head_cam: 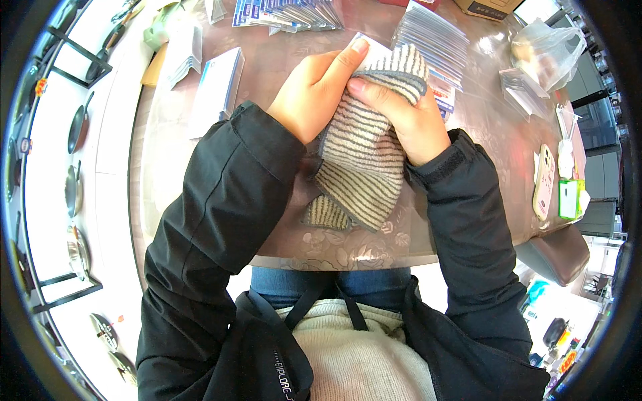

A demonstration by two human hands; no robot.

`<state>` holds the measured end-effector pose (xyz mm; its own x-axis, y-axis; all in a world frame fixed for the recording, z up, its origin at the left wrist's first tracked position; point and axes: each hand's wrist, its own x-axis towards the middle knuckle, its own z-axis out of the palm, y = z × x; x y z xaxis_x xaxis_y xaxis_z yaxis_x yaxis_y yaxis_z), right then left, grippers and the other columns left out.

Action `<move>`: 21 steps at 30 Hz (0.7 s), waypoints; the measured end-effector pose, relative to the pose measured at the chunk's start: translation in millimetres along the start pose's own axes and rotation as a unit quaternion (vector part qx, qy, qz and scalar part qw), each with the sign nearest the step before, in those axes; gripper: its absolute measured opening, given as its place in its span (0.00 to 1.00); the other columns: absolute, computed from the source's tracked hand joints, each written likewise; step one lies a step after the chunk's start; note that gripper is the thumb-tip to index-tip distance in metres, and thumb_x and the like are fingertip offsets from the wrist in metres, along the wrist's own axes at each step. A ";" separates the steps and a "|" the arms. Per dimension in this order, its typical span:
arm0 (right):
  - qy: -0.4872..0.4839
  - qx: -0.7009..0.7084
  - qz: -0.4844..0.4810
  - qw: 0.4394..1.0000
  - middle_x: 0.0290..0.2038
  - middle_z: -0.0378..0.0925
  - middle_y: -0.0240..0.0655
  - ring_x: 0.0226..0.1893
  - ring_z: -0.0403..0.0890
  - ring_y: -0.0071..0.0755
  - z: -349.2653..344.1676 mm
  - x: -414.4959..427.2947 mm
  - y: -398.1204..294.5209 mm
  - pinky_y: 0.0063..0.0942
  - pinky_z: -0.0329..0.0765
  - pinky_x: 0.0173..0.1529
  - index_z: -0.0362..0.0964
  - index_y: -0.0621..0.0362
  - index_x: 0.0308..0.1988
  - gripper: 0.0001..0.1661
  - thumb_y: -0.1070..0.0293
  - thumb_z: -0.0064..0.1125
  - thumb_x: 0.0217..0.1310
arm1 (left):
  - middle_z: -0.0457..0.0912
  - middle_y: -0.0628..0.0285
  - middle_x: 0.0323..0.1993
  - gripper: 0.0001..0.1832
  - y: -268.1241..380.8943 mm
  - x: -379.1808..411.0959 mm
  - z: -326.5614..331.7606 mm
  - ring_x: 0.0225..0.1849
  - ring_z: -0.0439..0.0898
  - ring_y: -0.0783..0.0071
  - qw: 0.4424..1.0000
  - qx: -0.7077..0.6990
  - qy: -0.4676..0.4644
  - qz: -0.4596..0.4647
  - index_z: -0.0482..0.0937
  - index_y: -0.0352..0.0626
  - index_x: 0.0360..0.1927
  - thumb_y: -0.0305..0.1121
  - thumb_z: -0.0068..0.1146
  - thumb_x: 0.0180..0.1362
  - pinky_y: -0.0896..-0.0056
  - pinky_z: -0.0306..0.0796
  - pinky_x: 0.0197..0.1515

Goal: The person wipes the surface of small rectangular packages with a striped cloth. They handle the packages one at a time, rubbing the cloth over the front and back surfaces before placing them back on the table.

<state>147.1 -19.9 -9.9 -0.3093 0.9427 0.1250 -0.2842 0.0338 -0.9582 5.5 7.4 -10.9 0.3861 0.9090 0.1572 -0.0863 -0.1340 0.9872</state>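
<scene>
Above the table, my left hand [313, 90] grips a flat white card or sign holder [375, 49], thumb on its face. A striped cream-and-grey cloth [362, 145] is bunched in my right hand [409, 115], pressed against the lower part of that white piece. The cloth drapes down towards the table's front edge and covers much of the piece, so its full shape is hidden. Just beyond my right hand lies a fanned stack of clear plastic sign holders [431, 45]. A thick pile of white-topped, blue-edged holders [215, 85] rests left of my left hand.
Another row of clear holders [291, 15] lies at the far side of the table [476, 130]. Bent clear stands [184, 55] sit far left; more [524, 92] are right, near a plastic bag [549, 52]. A cased phone [543, 183] and green packet [570, 199] lie by the right edge.
</scene>
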 end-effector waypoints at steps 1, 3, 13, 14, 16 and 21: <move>0.007 -0.001 -0.001 1.000 0.34 0.75 0.33 0.34 0.75 0.23 -0.6 -0.1 0.9 0.20 0.71 0.40 0.69 0.63 0.39 0.13 0.69 0.52 0.54 | 0.76 0.60 0.33 0.22 1.0 -0.4 0.0 0.36 0.71 0.80 1.000 0.011 -0.002 -0.004 0.72 0.29 0.39 0.43 0.39 0.60 0.81 0.63 0.41; 0.027 0.017 0.002 0.999 0.33 0.74 0.31 0.34 0.74 0.21 0.8 0.3 0.6 0.19 0.70 0.39 0.69 0.64 0.38 0.12 0.69 0.51 0.55 | 0.76 0.63 0.35 0.22 5.1 -1.9 -0.7 0.38 0.70 0.82 0.999 0.032 -0.005 -0.012 0.72 0.29 0.40 0.42 0.37 0.61 0.83 0.62 0.43; 0.125 0.016 -0.004 0.992 0.36 0.73 0.29 0.39 0.70 0.18 7.8 -2.6 -4.0 0.16 0.66 0.44 0.68 0.65 0.41 0.17 0.61 0.46 0.59 | 0.76 0.61 0.30 0.24 5.3 -2.5 -0.5 0.33 0.72 0.80 0.999 0.040 0.012 -0.021 0.72 0.29 0.39 0.45 0.39 0.60 0.80 0.64 0.38; 0.129 0.019 0.000 0.991 0.36 0.73 0.29 0.39 0.70 0.18 7.5 -2.3 -4.2 0.16 0.66 0.44 0.68 0.65 0.41 0.18 0.61 0.46 0.59 | 0.76 0.61 0.30 0.24 5.2 -2.6 -0.3 0.33 0.72 0.80 0.999 0.042 0.012 -0.019 0.72 0.29 0.39 0.45 0.39 0.60 0.80 0.64 0.38; 0.132 0.026 0.006 0.991 0.36 0.73 0.29 0.39 0.70 0.18 5.7 -1.1 -3.6 0.16 0.66 0.44 0.68 0.65 0.41 0.18 0.61 0.47 0.58 | 0.76 0.63 0.31 0.23 6.5 -2.6 0.2 0.34 0.71 0.82 0.999 0.045 0.008 -0.024 0.72 0.29 0.39 0.44 0.38 0.60 0.82 0.63 0.39; 0.101 0.027 0.013 0.994 0.34 0.73 0.28 0.36 0.71 0.18 7.4 -2.9 -4.6 0.17 0.68 0.41 0.68 0.64 0.39 0.15 0.63 0.49 0.57 | 0.75 0.66 0.33 0.23 4.0 -1.5 -1.3 0.35 0.70 0.85 0.999 0.049 0.002 -0.024 0.72 0.29 0.39 0.43 0.37 0.61 0.85 0.62 0.40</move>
<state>142.5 -25.3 -4.0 -0.1298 0.9907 0.0418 -0.3287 -0.0032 -0.9444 3.4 6.0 -7.2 0.3834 0.9170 0.1103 0.0227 -0.1288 0.9914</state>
